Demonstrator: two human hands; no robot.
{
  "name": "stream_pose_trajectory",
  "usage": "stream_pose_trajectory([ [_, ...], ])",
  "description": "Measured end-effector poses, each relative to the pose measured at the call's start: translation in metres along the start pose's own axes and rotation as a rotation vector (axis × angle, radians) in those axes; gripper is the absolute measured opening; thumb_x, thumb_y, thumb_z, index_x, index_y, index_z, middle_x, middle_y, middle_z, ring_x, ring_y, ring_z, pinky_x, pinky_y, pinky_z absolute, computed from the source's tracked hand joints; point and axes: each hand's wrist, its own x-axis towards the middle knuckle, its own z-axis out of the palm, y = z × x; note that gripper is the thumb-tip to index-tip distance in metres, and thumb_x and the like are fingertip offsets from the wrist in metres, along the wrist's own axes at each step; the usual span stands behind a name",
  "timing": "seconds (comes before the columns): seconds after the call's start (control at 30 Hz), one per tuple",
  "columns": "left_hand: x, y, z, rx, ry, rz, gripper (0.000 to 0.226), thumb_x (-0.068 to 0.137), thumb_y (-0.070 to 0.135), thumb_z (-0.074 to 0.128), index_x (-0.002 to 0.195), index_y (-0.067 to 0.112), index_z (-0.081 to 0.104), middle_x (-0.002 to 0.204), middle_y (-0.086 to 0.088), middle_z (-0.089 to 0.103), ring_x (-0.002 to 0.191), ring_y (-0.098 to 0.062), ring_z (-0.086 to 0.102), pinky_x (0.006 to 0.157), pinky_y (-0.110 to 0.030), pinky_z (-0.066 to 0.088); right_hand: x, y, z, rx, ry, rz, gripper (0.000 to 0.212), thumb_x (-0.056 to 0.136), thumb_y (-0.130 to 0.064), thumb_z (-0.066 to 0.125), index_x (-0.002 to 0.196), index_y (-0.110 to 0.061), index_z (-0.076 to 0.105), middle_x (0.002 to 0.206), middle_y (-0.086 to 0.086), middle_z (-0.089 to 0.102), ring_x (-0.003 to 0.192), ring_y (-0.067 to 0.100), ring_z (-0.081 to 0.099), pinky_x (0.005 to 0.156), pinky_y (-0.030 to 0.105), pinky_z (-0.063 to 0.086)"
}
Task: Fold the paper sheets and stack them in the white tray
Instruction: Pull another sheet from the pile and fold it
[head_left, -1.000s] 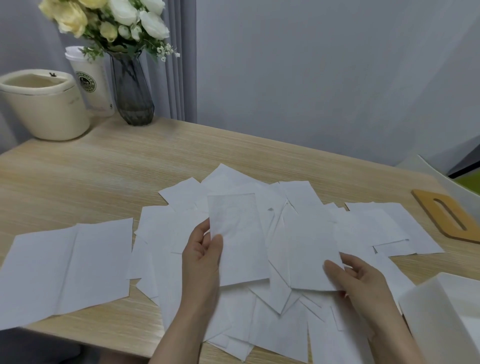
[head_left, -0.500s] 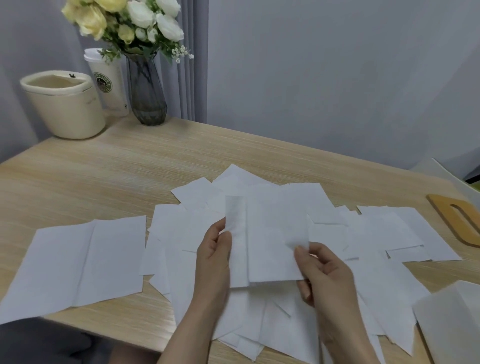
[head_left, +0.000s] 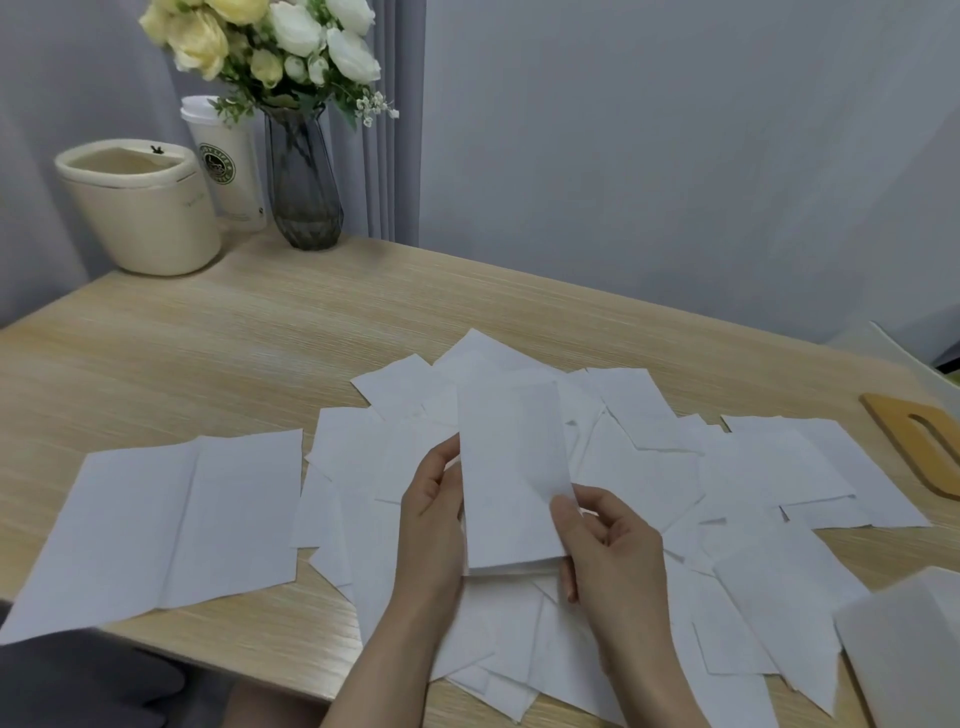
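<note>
The wooden table (head_left: 218, 353) fills the view and bears everything else. Across its near middle lies a loose heap of white paper sheets (head_left: 675, 478), overlapping at many angles and reaching the near edge; one larger creased sheet (head_left: 171, 525) lies flat and apart at the left. At the lower right corner stands the white tray (head_left: 904, 644), only its near wall and corner showing, so I cannot tell what it holds. At the far left a cream tub (head_left: 140, 213) stands with its mouth open; its inside looks pale, contents unclear. Just beside it stand a lidded paper cup (head_left: 228, 166) and a dark glass vase (head_left: 304, 187) holding yellow and white flowers (head_left: 270, 47). A wooden board with a slot (head_left: 919, 447) lies at the right edge, touching no sheet that I can see. Above the heap I hold a folded sheet (head_left: 511, 483) upright and narrow: my left hand (head_left: 431, 525) grips its left edge, thumb in front and fingers behind, and my right hand (head_left: 608, 545) pinches its lower right edge between thumb and curled fingers. The two hands hide part of the heap beneath.
</note>
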Motion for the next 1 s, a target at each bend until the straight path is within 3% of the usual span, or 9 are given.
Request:
stream_pose_trajectory([
  [0.27, 0.000, -0.001, 0.000, -0.002, 0.013, -0.003, 0.023, 0.100, 0.016, 0.051, 0.109, 0.027, 0.068, 0.105, -0.005, 0.074, 0.092, -0.016, 0.068, 0.074, -0.032, 0.050, -0.001, 0.006, 0.003, -0.030, 0.023, -0.007, 0.010, 0.092, -0.017, 0.059, 0.088, -0.016, 0.068, 0.044, 0.003, 0.046, 0.042, 0.013, 0.036, 0.043, 0.019, 0.035],
  [0.57, -0.002, 0.000, 0.002, -0.026, -0.005, 0.046, 0.027, 0.101, 0.026, 0.046, 0.119, 0.020, 0.066, 0.114, 0.005, 0.072, 0.105, -0.009, 0.067, 0.087, -0.028, 0.052, 0.002, 0.011, 0.001, -0.057, 0.016, -0.041, 0.011, 0.092, -0.020, 0.059, 0.086, -0.020, 0.069, 0.048, 0.002, 0.050, 0.044, 0.013, 0.037, 0.052, 0.025, 0.034],
  [0.7, -0.002, -0.002, 0.001, -0.034, -0.043, 0.033, 0.025, 0.097, 0.007, 0.052, 0.117, 0.020, 0.062, 0.101, -0.001, 0.075, 0.088, -0.013, 0.072, 0.067, -0.023, 0.055, 0.003, 0.005, -0.004, -0.026, -0.020, -0.042, 0.008, 0.091, -0.016, 0.061, 0.088, -0.018, 0.068, 0.049, -0.005, 0.057, 0.041, 0.003, 0.045, 0.049, 0.018, 0.036],
  [0.83, -0.001, -0.004, 0.000, -0.038, -0.039, 0.028, 0.032, 0.097, -0.002, 0.049, 0.115, 0.021, 0.061, 0.099, 0.000, 0.076, 0.085, -0.011, 0.072, 0.064, -0.020, 0.054, 0.014, 0.003, -0.027, -0.022, 0.097, -0.056, 0.011, 0.089, -0.012, 0.064, 0.091, -0.021, 0.070, 0.068, -0.001, 0.069, 0.056, 0.005, 0.056, 0.060, 0.020, 0.041],
  [1.0, -0.001, -0.005, 0.002, -0.060, -0.032, 0.041, 0.031, 0.098, -0.001, 0.048, 0.112, 0.022, 0.061, 0.097, 0.007, 0.076, 0.086, -0.008, 0.071, 0.067, -0.019, 0.055, 0.027, 0.003, -0.065, -0.203, 0.175, -0.070, 0.021, 0.090, -0.014, 0.061, 0.095, -0.034, 0.065, 0.086, -0.013, 0.063, 0.063, 0.012, 0.047, 0.070, 0.027, 0.043],
])
